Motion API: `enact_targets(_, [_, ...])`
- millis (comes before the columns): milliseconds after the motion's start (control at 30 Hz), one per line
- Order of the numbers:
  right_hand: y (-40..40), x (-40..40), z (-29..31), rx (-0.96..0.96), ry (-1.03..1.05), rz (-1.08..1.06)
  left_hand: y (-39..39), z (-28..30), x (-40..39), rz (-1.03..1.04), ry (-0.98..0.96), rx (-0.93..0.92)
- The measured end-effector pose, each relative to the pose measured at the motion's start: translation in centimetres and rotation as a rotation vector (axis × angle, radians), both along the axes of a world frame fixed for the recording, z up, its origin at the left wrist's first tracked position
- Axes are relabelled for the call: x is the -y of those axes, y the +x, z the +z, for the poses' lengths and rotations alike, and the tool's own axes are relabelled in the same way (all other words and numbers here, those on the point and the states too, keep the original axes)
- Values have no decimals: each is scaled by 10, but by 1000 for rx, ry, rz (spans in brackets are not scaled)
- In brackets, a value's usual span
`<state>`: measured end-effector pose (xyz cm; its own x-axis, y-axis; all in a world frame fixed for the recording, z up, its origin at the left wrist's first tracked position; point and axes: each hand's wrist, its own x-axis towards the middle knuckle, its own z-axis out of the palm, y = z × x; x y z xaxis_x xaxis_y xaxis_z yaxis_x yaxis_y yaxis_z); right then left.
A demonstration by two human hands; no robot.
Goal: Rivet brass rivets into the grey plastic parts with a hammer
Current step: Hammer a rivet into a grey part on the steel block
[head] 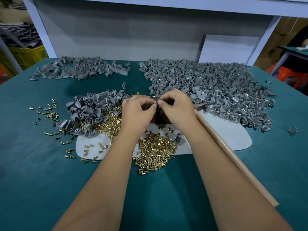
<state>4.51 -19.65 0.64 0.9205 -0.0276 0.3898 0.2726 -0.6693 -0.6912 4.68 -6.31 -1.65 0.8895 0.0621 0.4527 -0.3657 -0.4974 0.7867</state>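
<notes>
Now the hands meet over the dark block [160,116]: left hand [138,110] and right hand [176,107] pinch one small grey part [155,103] between fingertips, likely seating a rivet. Loose rivets [155,155] heap below on the bench [50,180]. Next comes the hammer [233,155], lying beside the right arm.

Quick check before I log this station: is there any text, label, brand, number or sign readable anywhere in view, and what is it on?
None: no readable text, label, number or sign shows in this view.
Grey plastic parts: no markings visible.
Brass rivets: too small to show any stamp.
Yellow crate: no lettering can be made out.
Cardboard boxes: blurred, no print readable.
The small piece pinched between left hand and right hand: unmarked as far as seen.
</notes>
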Motion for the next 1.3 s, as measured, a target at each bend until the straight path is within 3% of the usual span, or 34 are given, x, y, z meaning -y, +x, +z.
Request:
enact_targets(400, [-2,-6,0,99,-111,-73,1,-1,1,3,6,14])
enact_targets(667, [6,-5,8,-28,-138,-78,1,-2,2,-4,-33,4])
enact_targets(1300, [-1,-6,-3,35,-30,-83,-3,-5,2,55,19,-4])
